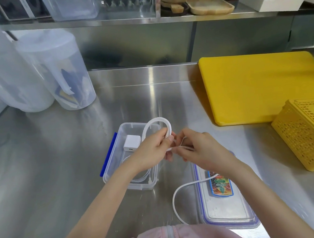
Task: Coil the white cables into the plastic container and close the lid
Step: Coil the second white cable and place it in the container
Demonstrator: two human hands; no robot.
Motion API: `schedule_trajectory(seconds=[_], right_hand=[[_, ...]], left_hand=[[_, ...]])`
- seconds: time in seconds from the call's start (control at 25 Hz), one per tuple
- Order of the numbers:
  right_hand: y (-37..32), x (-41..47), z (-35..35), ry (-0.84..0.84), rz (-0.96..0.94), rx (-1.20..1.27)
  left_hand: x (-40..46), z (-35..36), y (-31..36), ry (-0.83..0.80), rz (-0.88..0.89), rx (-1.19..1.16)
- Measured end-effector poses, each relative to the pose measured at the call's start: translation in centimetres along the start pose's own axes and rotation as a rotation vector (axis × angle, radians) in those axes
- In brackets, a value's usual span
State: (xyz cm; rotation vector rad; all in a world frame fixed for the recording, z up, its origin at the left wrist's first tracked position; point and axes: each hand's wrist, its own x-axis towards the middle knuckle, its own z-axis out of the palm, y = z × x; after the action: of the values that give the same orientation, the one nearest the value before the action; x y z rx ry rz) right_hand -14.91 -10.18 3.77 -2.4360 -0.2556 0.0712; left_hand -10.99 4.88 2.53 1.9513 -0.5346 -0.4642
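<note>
White cable: mid-coiling, its loop pinched by the left hand above the open plastic container, its slack gripped by the right hand. Remaining tail trailed near, across the lid at right. Next judged needed: slack wound in, coil lowered beside the charger block.

Lid label blurred; cable end hidden (below).

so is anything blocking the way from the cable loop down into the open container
Nothing visible does. The white cable loop hangs over the clear plastic container, whose top is open; inside lie only a white charger block and another coiled cable.
</note>
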Motion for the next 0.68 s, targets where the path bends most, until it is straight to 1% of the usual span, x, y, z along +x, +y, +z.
schedule_trajectory(seconds=[0.08,0.2,0.24,0.32,0.4,0.48,0.52,0.56,0.6,0.68], right_hand=[[0.2,0.1,-0.4,-0.014,-0.001,0.023],[0.5,0.2,-1.1,-0.046,-0.016,0.047],[0.8,0.2,-1.6,-0.041,-0.013,0.068],[1.8,0.1,-2.5,0.009,-0.003,0.123],[2.8,0.2,-3.4,0.094,0.012,0.200],[3.3,0.5,-3.8,0.189,0.010,0.210],[3.3,0.6,-3.7,0.241,0.003,0.189],[3.3,0.8,-3.5,0.295,-0.005,0.166],[3.2,0.9,-3.4,0.341,-0.015,0.153],[3.1,1.2,-3.2,0.401,-0.037,0.142]], left_hand=[[-0.1,0.4,0.0,-0.033,-0.026,-0.035],[0.1,0.0,0.1,0.021,-0.051,-0.102],[0.0,-0.5,0.1,0.054,-0.060,-0.181],[-0.2,-2.2,-0.2,0.086,-0.096,-0.474],[-0.6,-3.8,-0.5,0.055,-0.134,-0.738],[-0.9,-4.2,-0.4,-0.004,-0.167,-0.872],[-1.0,-4.1,-0.3,-0.036,-0.177,-0.887],[-1.2,-3.9,-0.2,-0.066,-0.181,-0.850],[-1.3,-3.7,-0.1,-0.091,-0.174,-0.748],[-1.7,-3.3,0.2,-0.147,-0.113,-0.433]])
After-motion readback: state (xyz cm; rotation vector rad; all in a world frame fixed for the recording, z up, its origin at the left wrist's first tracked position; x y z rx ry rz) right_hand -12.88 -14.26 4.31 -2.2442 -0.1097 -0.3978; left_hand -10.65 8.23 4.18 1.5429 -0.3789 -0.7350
